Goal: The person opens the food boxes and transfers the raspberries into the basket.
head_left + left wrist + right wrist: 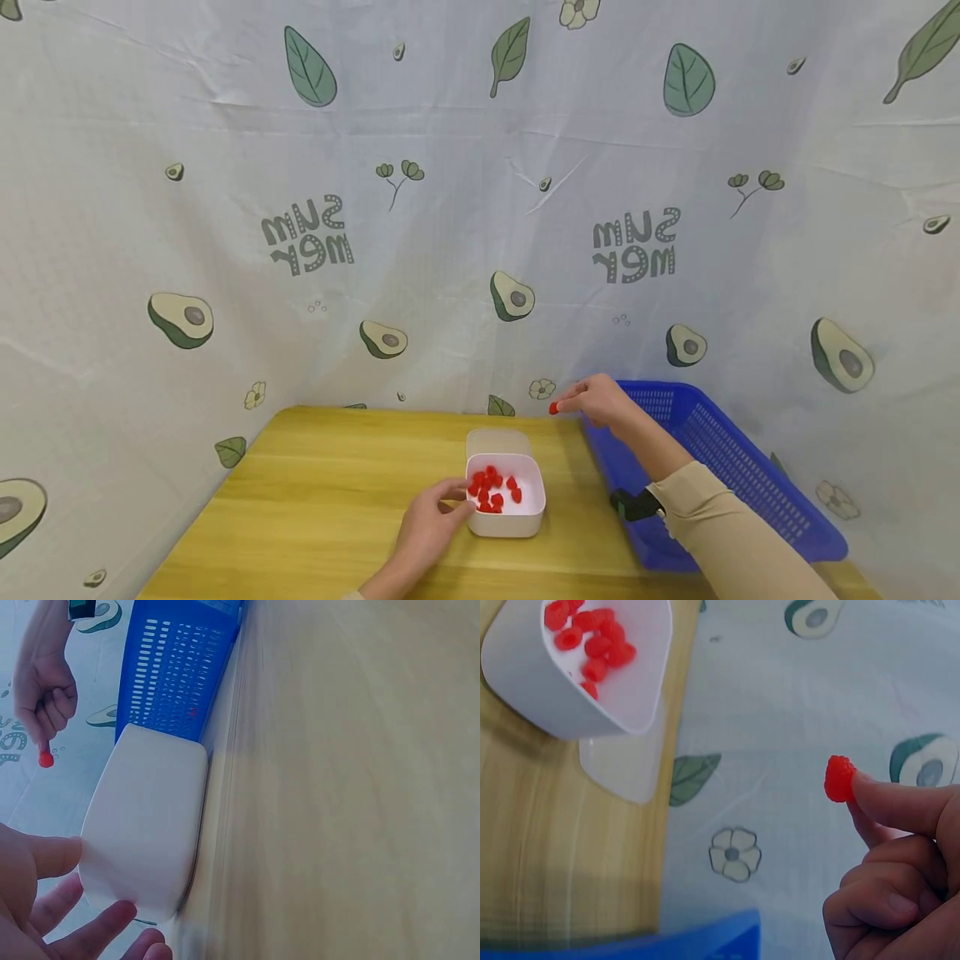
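Observation:
A white open box [507, 523] stands on the table with several red raspberries [483, 493] inside it. My left hand [429, 527] rests against the box's left side, thumb and fingertips touching its wall, as the left wrist view also shows. Up and to the right of the box, my right hand [600, 402] pinches one raspberry [840, 778] between thumb and index finger, the other fingers folded in. That raspberry is held in the air, apart from the box and the basket.
A blue perforated basket [738, 467] stands on the right of the wooden table [337, 475], below my right forearm. Behind the box lies a pale, translucent lid [497, 441]. A patterned curtain [450, 242] hangs along the table's back edge.

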The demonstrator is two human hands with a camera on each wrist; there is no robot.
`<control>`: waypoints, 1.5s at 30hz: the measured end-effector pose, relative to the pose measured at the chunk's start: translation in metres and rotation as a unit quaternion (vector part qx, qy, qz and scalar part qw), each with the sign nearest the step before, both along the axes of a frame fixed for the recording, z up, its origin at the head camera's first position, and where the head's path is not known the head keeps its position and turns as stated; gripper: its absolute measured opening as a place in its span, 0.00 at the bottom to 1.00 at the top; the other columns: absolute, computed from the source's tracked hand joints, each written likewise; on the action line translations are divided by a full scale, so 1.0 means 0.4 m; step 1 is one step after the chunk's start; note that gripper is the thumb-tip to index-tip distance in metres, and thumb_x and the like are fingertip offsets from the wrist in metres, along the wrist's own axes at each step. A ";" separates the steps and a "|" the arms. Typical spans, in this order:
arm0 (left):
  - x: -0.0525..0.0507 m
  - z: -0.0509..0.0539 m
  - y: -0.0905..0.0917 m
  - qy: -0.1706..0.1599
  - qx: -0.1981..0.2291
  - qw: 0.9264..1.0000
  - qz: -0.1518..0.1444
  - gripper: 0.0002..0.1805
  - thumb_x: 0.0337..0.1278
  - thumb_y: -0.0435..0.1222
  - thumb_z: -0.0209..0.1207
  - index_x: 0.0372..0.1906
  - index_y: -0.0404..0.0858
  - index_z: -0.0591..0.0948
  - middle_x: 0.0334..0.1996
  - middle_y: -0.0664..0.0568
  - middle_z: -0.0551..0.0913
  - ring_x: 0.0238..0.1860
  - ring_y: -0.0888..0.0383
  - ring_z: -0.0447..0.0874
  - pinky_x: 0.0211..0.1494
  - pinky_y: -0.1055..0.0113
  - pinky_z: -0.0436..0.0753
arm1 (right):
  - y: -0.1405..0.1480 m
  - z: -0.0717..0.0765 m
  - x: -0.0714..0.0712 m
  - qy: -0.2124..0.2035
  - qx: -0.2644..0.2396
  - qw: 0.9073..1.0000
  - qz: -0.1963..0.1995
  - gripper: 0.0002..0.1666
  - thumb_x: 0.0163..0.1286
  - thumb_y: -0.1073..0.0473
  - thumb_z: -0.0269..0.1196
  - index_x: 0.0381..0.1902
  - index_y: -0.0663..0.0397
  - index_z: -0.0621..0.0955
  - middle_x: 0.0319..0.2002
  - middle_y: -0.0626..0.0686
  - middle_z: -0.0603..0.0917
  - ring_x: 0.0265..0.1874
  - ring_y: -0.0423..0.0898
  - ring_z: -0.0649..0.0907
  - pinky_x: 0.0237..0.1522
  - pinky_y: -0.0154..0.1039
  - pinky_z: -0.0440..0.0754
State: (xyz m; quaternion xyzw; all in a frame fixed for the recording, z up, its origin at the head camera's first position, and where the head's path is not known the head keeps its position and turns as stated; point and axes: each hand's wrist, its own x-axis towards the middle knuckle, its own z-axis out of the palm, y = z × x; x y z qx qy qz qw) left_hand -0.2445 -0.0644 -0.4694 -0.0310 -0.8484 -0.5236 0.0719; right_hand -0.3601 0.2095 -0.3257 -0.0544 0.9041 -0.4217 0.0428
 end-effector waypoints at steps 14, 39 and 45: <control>-0.008 0.002 0.001 -0.005 0.005 1.000 -0.003 0.18 0.61 0.42 0.67 0.56 0.46 0.84 0.45 0.54 0.86 0.42 0.57 0.81 0.41 0.61 0.81 | 0.164 0.021 -0.035 -0.010 0.009 1.000 -0.004 0.21 0.68 0.58 0.67 0.52 0.69 0.84 0.18 0.46 0.65 0.11 0.39 0.60 0.18 0.34 0.61; 0.003 -0.009 -0.014 -0.019 0.010 1.000 -0.005 0.19 0.60 0.43 0.68 0.56 0.46 0.84 0.45 0.53 0.86 0.41 0.57 0.81 0.40 0.61 0.81 | 0.298 -0.094 -0.050 -0.066 0.005 0.995 -0.080 0.28 0.64 0.61 0.66 0.15 0.44 0.61 0.11 0.42 0.57 0.12 0.38 0.57 0.18 0.34 0.60; -0.005 -0.003 -0.006 -0.010 0.011 1.000 -0.009 0.18 0.60 0.42 0.68 0.55 0.45 0.84 0.44 0.53 0.87 0.40 0.57 0.81 0.41 0.61 0.82 | 0.319 -0.103 -0.057 -0.070 0.025 0.994 -0.085 0.17 0.64 0.61 0.67 0.21 0.55 0.70 0.10 0.42 0.57 0.12 0.37 0.58 0.17 0.33 0.60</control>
